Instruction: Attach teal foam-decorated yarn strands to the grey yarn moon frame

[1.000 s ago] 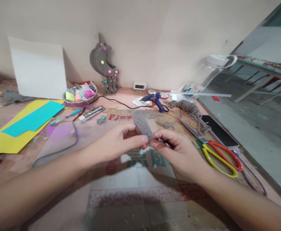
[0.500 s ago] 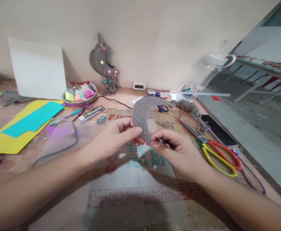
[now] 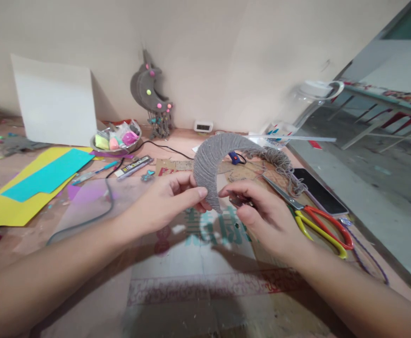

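A crescent moon shape wrapped in grey yarn (image 3: 206,170) stands upright in front of me. My left hand (image 3: 187,192) pinches its lower left edge between thumb and fingers. Just right of the crescent's lower tip, and apart from it, is my right hand (image 3: 258,209). Its thumb and index finger are parted, while the other fingers curl around something small and dark that I cannot make out. Behind the crescent lies a loose heap of grey yarn (image 3: 279,162). Scissors with red and yellow handles (image 3: 323,230) rest beside my right hand.
A phone (image 3: 320,190) lies at the right table edge. At the back are a bowl of colourful clay packs (image 3: 117,138), a small digital clock (image 3: 203,126) and a clear bottle (image 3: 307,105). A decorated grey moon (image 3: 145,89) hangs on the wall. Yellow card (image 3: 18,206) lies left.
My right hand has let go of the crescent's lower tip and moved slightly right, its thumb and index finger parting. The crescent has turned slightly; my left hand keeps its hold.
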{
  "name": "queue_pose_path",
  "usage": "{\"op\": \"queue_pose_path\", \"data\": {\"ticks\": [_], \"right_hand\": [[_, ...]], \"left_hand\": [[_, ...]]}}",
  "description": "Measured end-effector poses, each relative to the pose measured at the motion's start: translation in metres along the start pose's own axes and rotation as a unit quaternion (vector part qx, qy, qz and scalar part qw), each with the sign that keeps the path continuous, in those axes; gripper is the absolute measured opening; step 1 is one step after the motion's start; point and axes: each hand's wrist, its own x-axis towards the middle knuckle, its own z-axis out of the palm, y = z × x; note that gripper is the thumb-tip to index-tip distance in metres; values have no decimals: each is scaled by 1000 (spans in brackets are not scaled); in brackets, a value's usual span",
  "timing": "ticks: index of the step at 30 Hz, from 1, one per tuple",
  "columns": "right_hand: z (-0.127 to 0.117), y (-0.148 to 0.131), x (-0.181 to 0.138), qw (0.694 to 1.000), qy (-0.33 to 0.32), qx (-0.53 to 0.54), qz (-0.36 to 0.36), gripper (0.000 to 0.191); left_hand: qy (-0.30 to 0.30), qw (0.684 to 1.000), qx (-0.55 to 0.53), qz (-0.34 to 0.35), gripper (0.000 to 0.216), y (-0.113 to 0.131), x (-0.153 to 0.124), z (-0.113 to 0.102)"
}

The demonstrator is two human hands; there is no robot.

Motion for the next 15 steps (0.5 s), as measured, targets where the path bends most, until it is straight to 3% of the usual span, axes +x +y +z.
{"op": "queue_pose_path", "data": {"ticks": [7, 15], "right_hand": [[-9, 0, 1, 965, 14, -227, -130, 18], [-8, 1, 0, 956, 14, -259, -138, 20]], "left_hand": [[-3, 1000, -16, 9, 20, -4, -2, -4], [11, 1000, -7, 24, 19, -3, -3, -4]]}}
